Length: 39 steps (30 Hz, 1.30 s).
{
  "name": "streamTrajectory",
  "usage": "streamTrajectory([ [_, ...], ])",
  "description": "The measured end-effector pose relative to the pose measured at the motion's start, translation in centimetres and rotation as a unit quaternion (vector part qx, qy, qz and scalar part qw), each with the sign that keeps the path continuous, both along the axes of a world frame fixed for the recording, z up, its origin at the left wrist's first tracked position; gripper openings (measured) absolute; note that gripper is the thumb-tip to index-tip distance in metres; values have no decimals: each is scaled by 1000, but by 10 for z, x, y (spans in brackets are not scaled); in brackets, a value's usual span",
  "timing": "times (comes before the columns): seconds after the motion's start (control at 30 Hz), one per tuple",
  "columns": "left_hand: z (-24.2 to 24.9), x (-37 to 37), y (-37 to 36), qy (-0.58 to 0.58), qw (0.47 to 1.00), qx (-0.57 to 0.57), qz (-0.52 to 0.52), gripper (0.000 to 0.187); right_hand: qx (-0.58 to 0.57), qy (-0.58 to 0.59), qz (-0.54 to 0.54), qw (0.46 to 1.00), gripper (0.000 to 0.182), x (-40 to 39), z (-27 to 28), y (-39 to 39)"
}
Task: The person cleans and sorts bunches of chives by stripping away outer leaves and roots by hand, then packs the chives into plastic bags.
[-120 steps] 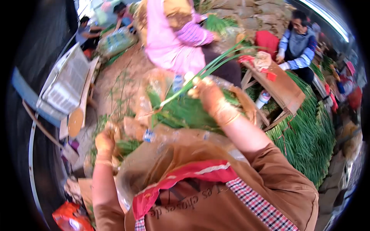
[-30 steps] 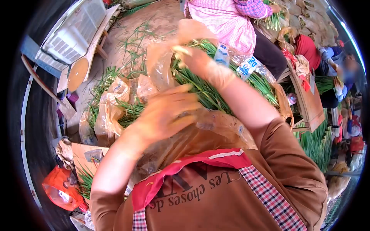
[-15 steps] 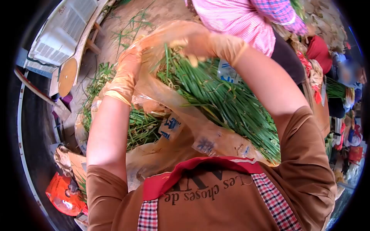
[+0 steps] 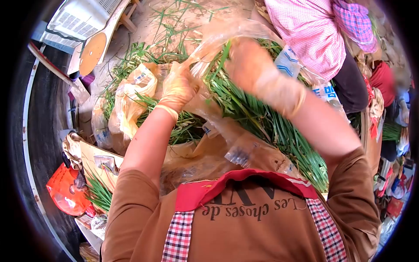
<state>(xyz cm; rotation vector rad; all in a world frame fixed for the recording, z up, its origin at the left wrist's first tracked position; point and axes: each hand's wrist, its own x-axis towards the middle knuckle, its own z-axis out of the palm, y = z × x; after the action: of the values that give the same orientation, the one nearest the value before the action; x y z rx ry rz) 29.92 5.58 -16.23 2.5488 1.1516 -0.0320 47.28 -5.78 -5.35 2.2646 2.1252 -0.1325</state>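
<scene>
Long green stalks (image 4: pixel 279 126) lie in a large clear plastic bag (image 4: pixel 244 146) in front of me. My left hand (image 4: pixel 178 87), in a translucent orange glove, is closed on the gathered edge of the bag, left of the stalks. Over the upper end of the stalks is my right hand (image 4: pixel 253 61), gloved too and smeared by motion, so its fingers cannot be made out. The bag's far edge arches above both hands. Loose greens (image 4: pixel 185 126) lie below my left forearm, beside a crumpled yellowish plastic bag (image 4: pixel 133 98).
A white crate (image 4: pixel 83 19) stands on a wooden bench at the upper left. At the upper right sits a person in pink checked clothing (image 4: pixel 312 35). Scattered stalks lie on the ground ahead. A red plastic bag (image 4: pixel 67 190) is at the lower left.
My left hand has moved down and right, drawing the bag's edge along. My right hand has shifted right and slightly down over the stalks. The view has also shifted.
</scene>
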Motion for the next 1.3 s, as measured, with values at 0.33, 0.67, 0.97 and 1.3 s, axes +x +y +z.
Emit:
streamTrajectory([
  [0.33,97,-2,-16,30,995,80,-51,25,-74,112,-214,968,26,-93,-88,24],
  [0.67,85,-30,-14,-63,994,83,-41,18,-108,552,-37,826,26,8,1,-53],
  [0.97,62,-28,-68,-185,972,127,-69,55,218,806,-59,547,27,103,147,-178],
  [1.3,202,-32,-141,-412,827,-368,-106,53,215,844,-194,451,21,56,191,-157],
])
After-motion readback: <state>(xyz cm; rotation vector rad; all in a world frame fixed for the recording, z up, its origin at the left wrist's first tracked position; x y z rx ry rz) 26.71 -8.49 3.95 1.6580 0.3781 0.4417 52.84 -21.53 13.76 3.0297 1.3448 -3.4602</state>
